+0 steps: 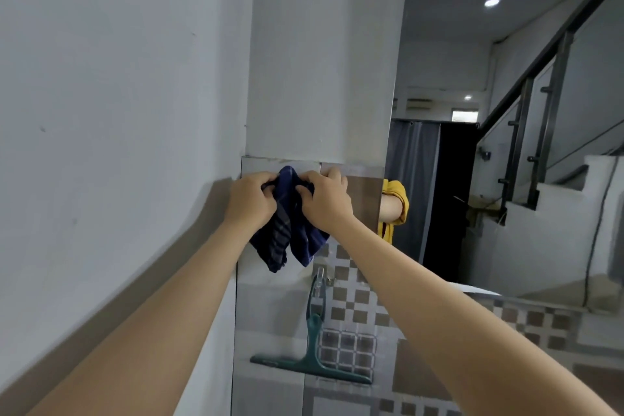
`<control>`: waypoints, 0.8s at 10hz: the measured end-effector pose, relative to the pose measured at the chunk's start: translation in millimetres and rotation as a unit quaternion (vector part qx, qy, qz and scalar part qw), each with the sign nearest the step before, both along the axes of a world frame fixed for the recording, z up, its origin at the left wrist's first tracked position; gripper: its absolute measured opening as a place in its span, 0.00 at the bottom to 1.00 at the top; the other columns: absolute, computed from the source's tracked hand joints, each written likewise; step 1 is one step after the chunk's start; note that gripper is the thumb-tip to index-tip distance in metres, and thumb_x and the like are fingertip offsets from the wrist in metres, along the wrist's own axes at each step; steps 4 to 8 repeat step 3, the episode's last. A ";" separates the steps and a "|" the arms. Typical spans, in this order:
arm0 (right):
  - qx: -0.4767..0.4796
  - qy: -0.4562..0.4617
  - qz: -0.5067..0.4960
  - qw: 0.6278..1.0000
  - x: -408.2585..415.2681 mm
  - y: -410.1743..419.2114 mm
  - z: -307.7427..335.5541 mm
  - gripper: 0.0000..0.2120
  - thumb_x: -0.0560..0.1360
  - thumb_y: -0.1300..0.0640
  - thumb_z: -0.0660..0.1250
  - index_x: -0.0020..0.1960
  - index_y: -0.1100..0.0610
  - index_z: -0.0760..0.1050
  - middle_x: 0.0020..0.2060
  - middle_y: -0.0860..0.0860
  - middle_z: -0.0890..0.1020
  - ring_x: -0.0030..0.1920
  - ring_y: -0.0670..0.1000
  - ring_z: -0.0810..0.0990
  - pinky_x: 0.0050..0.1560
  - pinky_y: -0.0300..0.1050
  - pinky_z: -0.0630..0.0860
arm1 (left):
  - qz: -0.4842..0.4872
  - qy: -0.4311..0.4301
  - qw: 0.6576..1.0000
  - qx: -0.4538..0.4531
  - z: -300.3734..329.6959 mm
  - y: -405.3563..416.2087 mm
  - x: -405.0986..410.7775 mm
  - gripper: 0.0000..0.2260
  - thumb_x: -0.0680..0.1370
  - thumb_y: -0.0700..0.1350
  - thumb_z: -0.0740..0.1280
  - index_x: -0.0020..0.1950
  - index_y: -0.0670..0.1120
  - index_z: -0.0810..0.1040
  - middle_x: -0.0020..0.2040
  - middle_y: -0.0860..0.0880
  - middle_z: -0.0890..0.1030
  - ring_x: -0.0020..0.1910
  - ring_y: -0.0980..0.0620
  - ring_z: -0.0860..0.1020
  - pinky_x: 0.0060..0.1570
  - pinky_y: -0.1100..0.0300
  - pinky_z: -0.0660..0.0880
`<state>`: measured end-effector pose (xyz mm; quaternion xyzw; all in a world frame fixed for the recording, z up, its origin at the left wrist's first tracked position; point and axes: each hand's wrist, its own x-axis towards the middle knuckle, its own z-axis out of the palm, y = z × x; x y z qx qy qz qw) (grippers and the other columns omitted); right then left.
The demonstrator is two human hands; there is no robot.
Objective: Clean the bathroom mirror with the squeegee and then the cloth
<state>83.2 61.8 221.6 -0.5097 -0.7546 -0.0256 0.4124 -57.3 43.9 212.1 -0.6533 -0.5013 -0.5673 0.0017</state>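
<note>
From the head camera, both bare forearms reach up and forward. The left hand and the right hand each have their grip closed on a bunched dark blue cloth; it is soft, woven with faint paler checks, and its two loose ends droop below the knuckles. The cloth is held in front of the grey tiled wall, near the tiles' top edge where smooth white plaster begins.

Below the hands, apart from them, a green plastic squeegee hangs handle-up on a wall hook, its long straight blade lowest and slightly slanted, against small brown-and-white mosaic tiles.

The mirror lies to the right, its straight left edge just beside the right wrist; its flat glass reflects a yellow sleeve, a grey curtain and stair railing. Plain painted wall fills the left.
</note>
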 end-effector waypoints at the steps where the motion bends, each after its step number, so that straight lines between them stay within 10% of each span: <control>1: -0.071 0.031 0.000 0.997 3.4 -10.5 8.4 0.15 0.81 0.52 0.55 0.65 0.49 0.73 0.63 0.58 0.66 0.65 0.61 0.61 0.65 0.57 0.64 | -0.029 -0.001 0.998 -0.056 -0.3 -7.4 -4.2 0.13 0.77 0.37 0.57 0.49 0.44 0.81 0.41 0.45 0.81 0.41 0.48 0.77 0.43 0.60 0.70; 8: -0.052 0.104 0.008 0.993 15.9 -42.6 4.7 0.16 0.81 0.55 0.55 0.67 0.49 0.71 0.66 0.57 0.67 0.67 0.59 0.61 0.61 0.50 0.62 | -0.017 -0.069 0.995 -0.066 -3.3 -42.8 8.5 0.09 0.74 0.39 0.53 0.41 0.50 0.69 0.39 0.44 0.74 0.37 0.48 0.72 0.35 0.58 0.67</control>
